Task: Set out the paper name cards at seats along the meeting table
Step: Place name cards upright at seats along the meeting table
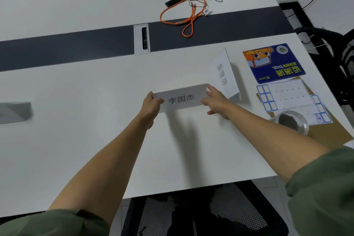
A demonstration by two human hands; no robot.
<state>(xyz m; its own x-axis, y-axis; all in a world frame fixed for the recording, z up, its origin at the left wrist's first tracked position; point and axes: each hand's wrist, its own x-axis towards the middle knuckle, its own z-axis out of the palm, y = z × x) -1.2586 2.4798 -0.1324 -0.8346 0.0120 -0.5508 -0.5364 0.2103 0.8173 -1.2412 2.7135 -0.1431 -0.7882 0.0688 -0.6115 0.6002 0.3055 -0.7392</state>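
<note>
Both arms reach out over the white worktop, sleeves pushed up. The left hand grips the left end of a folded paper name card, and the right hand holds its right end, fingers spread along the edge; the card stands near the middle of the near side, printed face toward the person. Just beside it on the right, a second name card stands turned sideways. Further right lie a blue mat, sticker sheets and a glass jar. An orange cable sprawls across the dark centre strip.
</note>
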